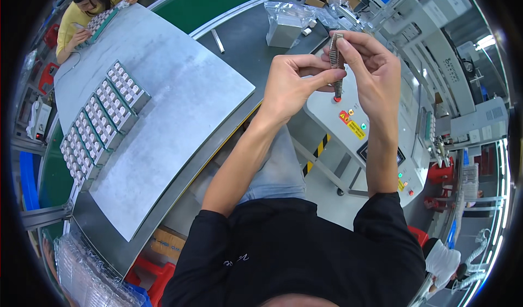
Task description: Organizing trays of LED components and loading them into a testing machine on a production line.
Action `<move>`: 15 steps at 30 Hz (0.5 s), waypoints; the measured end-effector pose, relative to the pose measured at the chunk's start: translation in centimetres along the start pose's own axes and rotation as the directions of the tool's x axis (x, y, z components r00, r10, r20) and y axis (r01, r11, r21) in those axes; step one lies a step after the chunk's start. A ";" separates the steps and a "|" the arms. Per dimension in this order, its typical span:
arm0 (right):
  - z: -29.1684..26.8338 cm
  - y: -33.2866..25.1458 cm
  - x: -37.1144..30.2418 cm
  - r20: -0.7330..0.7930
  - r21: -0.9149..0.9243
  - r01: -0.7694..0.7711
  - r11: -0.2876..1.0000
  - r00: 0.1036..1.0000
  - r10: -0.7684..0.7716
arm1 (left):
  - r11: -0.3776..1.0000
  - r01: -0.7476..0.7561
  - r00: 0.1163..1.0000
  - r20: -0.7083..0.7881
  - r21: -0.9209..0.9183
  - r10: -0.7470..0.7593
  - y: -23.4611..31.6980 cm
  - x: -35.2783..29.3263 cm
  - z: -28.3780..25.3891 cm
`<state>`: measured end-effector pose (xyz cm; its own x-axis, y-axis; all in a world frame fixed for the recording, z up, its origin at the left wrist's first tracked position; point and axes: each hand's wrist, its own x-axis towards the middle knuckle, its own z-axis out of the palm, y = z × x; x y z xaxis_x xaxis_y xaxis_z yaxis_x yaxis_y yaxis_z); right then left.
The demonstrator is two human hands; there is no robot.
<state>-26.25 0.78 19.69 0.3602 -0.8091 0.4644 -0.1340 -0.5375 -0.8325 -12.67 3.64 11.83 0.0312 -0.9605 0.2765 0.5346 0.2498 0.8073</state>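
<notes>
"Silver-grey metal, by the look of it: is that what is being held up?"

"Yes. The left hand point(291, 86) and the right hand point(379, 73) are together holding one narrow, ridged strip point(334, 59) near the top of the view, right of centre. It is standing roughly upright in the air, appearing above a grey-white machine point(321, 108) with coloured buttons point(351, 112)."

"How is the grip working?"

"The right hand is pinching the upper end between thumb and forefinger. The left is pinching lower down, its thumb lying across the strip; its fingertips are partly hiding behind, so I can't tell exactly where they are pressing."

"What is looking done, and what is left?"

"Green-edged trays point(140, 103) are standing in a row on the pale table point(185, 94) to the left, carrying pale pieces point(135, 88); they are seeming full, in my judgement, and lying well apart from both hands. The strip isn't yet resting on any surface, so its handling is probably only partway along. How much is remaining, the view isn't showing."

"Is anyone else working?"

"Yes, a co-worker point(68, 26) in yellow is leaning over a similar tray point(104, 26) at the table's far upper-left end."
</notes>
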 end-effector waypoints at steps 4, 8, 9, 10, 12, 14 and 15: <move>0.9 -1.9 -0.7 0.040 -0.054 0.004 0.999 0.999 -0.002 | 0.998 0.016 0.999 0.051 -0.058 -0.013 1.0 -1.4 -0.5; 1.5 -3.5 -1.3 0.052 -0.146 -0.009 0.989 0.999 0.017 | 0.991 0.049 0.996 0.085 -0.124 -0.038 1.5 -2.2 -0.8; 1.4 -3.8 -1.5 0.062 -0.176 0.015 0.984 0.998 -0.005 | 0.999 -0.005 0.995 0.102 -0.046 0.010 1.7 -2.2 -0.9; 1.4 -3.9 -1.5 0.071 -0.200 0.041 0.979 0.997 -0.027 | 0.997 -0.062 0.991 0.123 0.035 0.057 1.9 -2.1 -1.2; 1.3 -4.6 -2.1 0.054 -0.235 0.022 0.972 0.998 -0.010 | 0.985 -0.144 0.990 -0.008 -0.097 0.144 2.5 -2.3 -1.5; 1.0 -5.1 -3.0 0.011 -0.261 -0.025 0.965 1.000 0.029 | 0.975 -0.194 0.980 0.011 -0.110 0.197 3.2 -2.0 -0.9; 0.8 -5.0 -3.2 -0.005 -0.291 -0.011 0.957 1.000 0.011 | 0.961 -0.246 0.964 0.073 -0.126 0.257 3.1 -1.6 -0.4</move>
<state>-26.02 6.26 22.13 0.3546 -0.8158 0.4569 -0.4008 -0.5741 -0.7140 -10.73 5.94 13.73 0.1060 -0.8526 0.5117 0.6125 0.4613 0.6419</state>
